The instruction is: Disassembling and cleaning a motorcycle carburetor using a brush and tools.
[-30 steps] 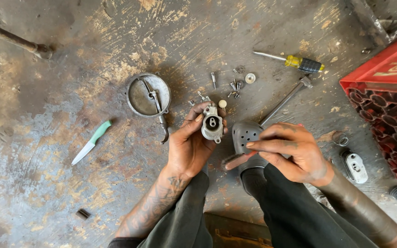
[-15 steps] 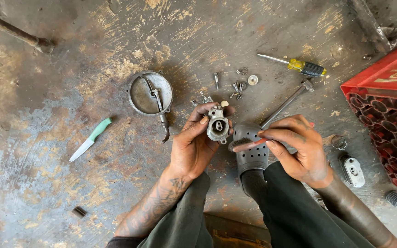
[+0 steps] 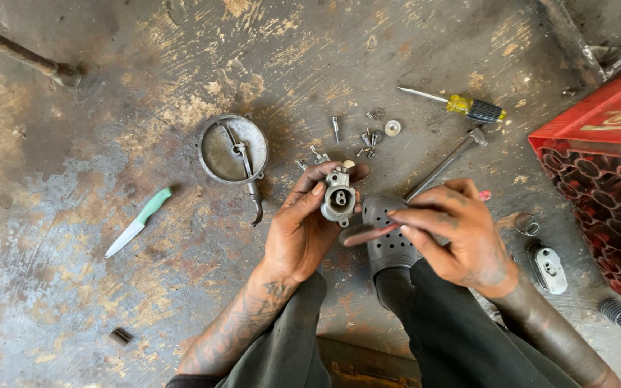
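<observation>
My left hand grips a small grey metal carburettor body, its round bore facing up towards me. My right hand pinches a thin reddish tool whose tip lies just below and right of that body. Both hands hover above my grey perforated shoe on the stained metal floor.
A round metal cover with a lever lies left of the hands. Small screws and a washer are scattered beyond them, with a yellow-handled screwdriver and a long metal wrench. A green-handled knife lies far left; a red crate stands right.
The left hand has turned the carburettor body so its bore faces up. The right hand has brought the thin reddish tool in towards it.
</observation>
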